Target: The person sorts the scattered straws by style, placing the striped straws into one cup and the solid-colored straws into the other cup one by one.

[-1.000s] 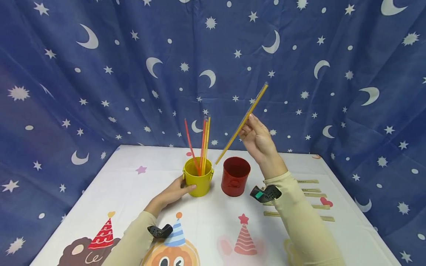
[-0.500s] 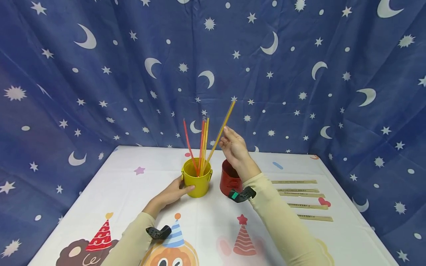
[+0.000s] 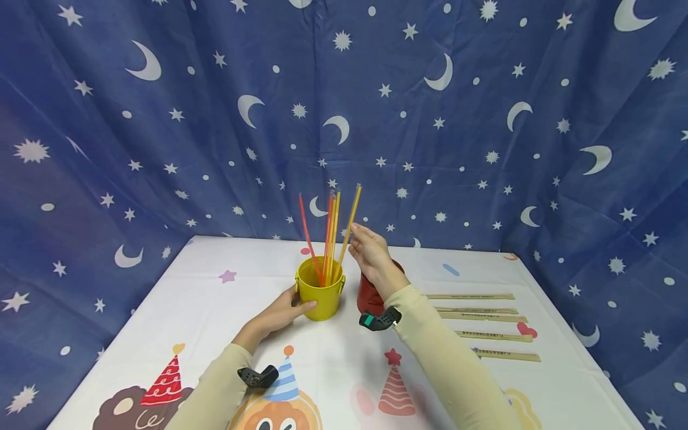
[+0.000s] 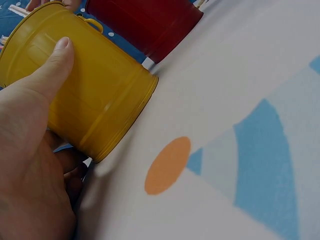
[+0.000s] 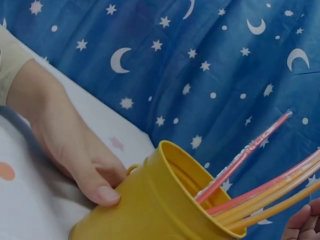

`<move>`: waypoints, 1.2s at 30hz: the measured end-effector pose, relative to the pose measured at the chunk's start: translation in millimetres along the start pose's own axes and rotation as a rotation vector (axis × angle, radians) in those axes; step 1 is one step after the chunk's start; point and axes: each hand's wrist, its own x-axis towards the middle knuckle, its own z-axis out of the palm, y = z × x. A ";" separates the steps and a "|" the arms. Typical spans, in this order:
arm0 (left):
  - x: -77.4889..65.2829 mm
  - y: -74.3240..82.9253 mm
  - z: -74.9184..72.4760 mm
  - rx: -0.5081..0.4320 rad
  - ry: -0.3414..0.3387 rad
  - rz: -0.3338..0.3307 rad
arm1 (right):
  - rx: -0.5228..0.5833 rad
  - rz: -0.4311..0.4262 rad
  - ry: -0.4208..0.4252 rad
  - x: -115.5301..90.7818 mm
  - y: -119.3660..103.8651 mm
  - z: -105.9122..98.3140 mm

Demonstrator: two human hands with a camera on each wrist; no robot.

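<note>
My left hand [image 3: 279, 310] grips the side of a yellow bucket [image 3: 318, 303], its thumb lying across the front. In the left wrist view, that thumb presses the bucket's wall [image 4: 100, 95]. Red straws [image 5: 245, 155] and yellow straws in clear wrappers stand in the bucket. My right hand [image 3: 373, 257] has its fingertips at the upper part of one wrapped yellow straw [image 3: 350, 221], pinching it as it leans right with its lower end inside the bucket. In the right wrist view, only a few right fingers [image 5: 302, 222] show at the edge, beside the straws.
A red bucket [image 3: 369, 298] stands right of the yellow one, partly behind my right hand and wrist. Several narrow paper-wrapped sticks [image 3: 500, 337] lie in rows on the right of the white printed tablecloth [image 3: 215, 310]. A blue star-and-moon curtain [image 3: 344, 71] surrounds the table's back.
My right hand has moved left and down, bringing the yellow straw from the air above the red bucket into the yellow bucket. My left hand stays on the yellow bucket.
</note>
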 end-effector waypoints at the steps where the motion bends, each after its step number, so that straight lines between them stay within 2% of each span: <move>1: 0.1 0.0 0.1 -0.001 0.000 0.000 | -0.009 0.001 0.007 0.6 1.3 -0.2; 11: 0.6 0.0 -0.2 0.012 -0.005 -0.002 | -0.169 -0.004 0.051 1.5 9.8 2.6; 25: 1.6 -3.7 -0.4 -0.016 -0.016 0.033 | -0.275 0.043 0.071 -2.1 4.7 8.9; 36: 0.8 -2.6 -1.3 -0.004 -0.009 0.031 | -0.330 0.046 0.043 -3.8 -9.1 -2.9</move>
